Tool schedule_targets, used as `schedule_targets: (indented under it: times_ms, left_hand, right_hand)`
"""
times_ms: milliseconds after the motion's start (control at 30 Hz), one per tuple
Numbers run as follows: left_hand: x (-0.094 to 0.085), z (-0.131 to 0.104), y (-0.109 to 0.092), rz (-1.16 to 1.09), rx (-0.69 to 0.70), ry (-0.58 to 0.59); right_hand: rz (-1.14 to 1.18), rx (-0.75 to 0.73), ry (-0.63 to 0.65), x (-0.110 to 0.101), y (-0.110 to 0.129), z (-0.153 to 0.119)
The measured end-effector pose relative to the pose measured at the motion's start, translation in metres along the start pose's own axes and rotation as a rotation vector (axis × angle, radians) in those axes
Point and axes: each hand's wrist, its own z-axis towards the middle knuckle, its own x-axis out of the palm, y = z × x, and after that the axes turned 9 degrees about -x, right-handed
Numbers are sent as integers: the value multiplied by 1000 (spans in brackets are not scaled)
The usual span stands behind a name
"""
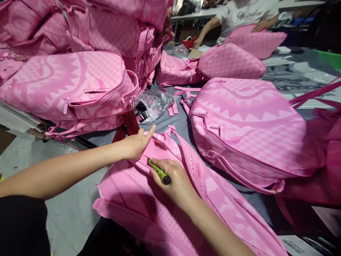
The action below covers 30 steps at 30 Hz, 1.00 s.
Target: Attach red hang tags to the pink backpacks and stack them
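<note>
A pink backpack (170, 209) lies in front of me with its padded back and straps facing up. My left hand (135, 144) is at its top edge, one finger stretched out and the others curled onto the fabric. My right hand (174, 177) grips a short green patterned tool with a black end (161, 172); its exact kind is unclear. The tool's tip points at the backpack's top panel, close to my left hand. A shoulder strap (198, 170) runs along the right side of the backpack.
Finished-looking pink backpacks lie to the left (80, 78) and right (247, 124), with a tall pile (112, 28) behind. A clear plastic bag (154, 105) holding dark parts rests between them. Across the table, a person in a white shirt (245, 17) handles another pink backpack (255, 39).
</note>
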Motion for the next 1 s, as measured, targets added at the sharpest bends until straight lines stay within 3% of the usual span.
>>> schedule_targets:
  times_ms: [200, 400, 533, 1000]
  left_hand:
    - [-5, 10, 8, -42, 26, 95]
    - [-7, 15, 12, -81, 46, 145]
    - [-6, 16, 14, -91, 44, 140]
    - [-2, 17, 14, -46, 45, 99]
  right_hand:
    - [112, 86, -143, 26, 9, 16]
    - [-48, 148, -104, 23, 15, 23]
    - [63, 157, -107, 23, 15, 24]
    - [94, 205, -146, 30, 17, 29]
